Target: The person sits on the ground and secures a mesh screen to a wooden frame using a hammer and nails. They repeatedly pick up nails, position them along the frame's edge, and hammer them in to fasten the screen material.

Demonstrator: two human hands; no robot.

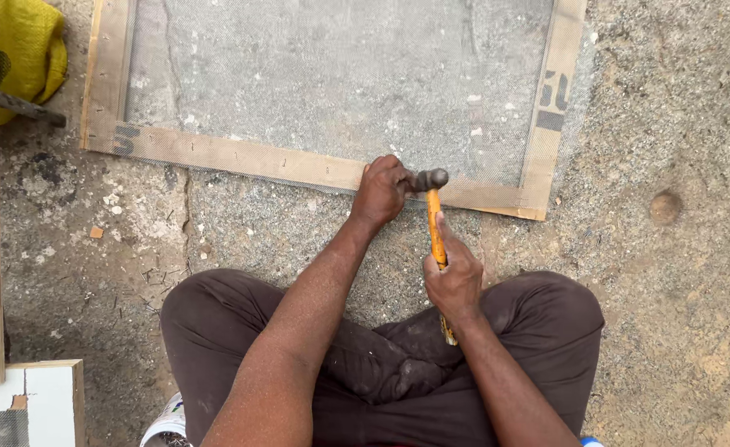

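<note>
— Which way does the orange-handled steel hammer [435,222] lie?

— Handle runs near to far, right hand [454,281] closed round it; its head sits just right of the left hand [379,190], pinched shut on the mesh-covered wooden frame [241,156].

Rough concrete ground [671,331]; yellow sack [13,45]; daylight

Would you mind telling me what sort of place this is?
Probably an outdoor carpentry spot: rough concrete ground, a mesh-covered wooden frame lying on it, and a hammer in the right hand.
</note>
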